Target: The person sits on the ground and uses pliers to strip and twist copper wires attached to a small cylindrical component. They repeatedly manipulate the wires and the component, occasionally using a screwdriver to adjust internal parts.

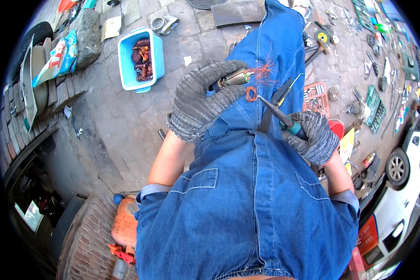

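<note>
My left hand (198,100), in a grey knit glove, is closed around a motor armature (234,79) with a metal core. Loose copper strands (264,73) fan out from its right end. In my gloved right hand (316,136) are long-nosed pliers (279,113) with dark green handles, pointing up and left. A small ring of copper wire (251,94) is at the tips of the pliers, just below the armature; whether the jaws grip it, I cannot tell. Behind the pliers, a black and yellow tool (281,97) lies over my denim-covered leg.
A light blue bin (159,60) holding copper windings stands on the paving to the left. Tool cases, including a red one (316,99) and a green one (374,108), lie at right near a hammer (320,48). A white car (402,186) is beyond, and an orange tank (125,221) stands lower left.
</note>
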Tool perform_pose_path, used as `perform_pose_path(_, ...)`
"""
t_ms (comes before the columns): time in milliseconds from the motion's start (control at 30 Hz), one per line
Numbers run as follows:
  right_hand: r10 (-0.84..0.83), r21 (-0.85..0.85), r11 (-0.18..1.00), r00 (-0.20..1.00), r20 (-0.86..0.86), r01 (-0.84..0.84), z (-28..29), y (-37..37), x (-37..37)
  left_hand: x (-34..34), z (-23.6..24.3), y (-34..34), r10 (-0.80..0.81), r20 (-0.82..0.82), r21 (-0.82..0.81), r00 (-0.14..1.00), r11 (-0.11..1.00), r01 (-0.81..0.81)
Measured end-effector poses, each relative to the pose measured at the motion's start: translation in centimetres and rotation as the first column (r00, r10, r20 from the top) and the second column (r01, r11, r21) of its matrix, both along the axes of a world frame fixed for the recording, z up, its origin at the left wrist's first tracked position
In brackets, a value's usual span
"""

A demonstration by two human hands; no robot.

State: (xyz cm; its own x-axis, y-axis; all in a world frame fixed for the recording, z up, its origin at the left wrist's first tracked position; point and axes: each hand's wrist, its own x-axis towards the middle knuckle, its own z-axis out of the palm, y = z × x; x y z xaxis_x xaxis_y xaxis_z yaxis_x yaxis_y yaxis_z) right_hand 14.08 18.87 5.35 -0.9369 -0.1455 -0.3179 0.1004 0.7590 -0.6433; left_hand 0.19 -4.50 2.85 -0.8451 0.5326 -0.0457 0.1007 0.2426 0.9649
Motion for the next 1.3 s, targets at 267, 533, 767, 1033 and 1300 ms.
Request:
perform_pose_path(267,0.035,-0.161,0.987,0.978,0.204,-0.002,0.0,0.4,-0.7,-0.1,0.6,0.0,-0.074,0.024,0.04,0.997,0.997,0.073)
perform_pose_path(533,0.071,-0.291,0.957,0.973,0.22,-0.004,-1.1,0.7,-0.1,-0.1,0.5,0.1,-0.119,-0.08,0.081,0.99,0.989,0.126)
perform_pose_path(767,0.097,-0.3,0.954,0.956,0.278,-0.01,-0.6,0.9,-0.6,-0.5,0.1,-0.1,-0.153,-0.183,0.057,0.971,0.985,0.166)
perform_pose_path(1033,0.129,-0.321,0.946,0.966,0.224,-0.052,-0.6,1.2,-0.8,-0.7,0.3,0.2,-0.179,-0.231,0.03,0.956,0.981,0.191)
perform_pose_path(1300,0.141,-0.471,0.882,0.96,0.241,-0.011,-1.9,1.9,-0.4,-1.1,0.3,0.0,-0.263,-0.204,0.013,0.943,0.962,0.271)
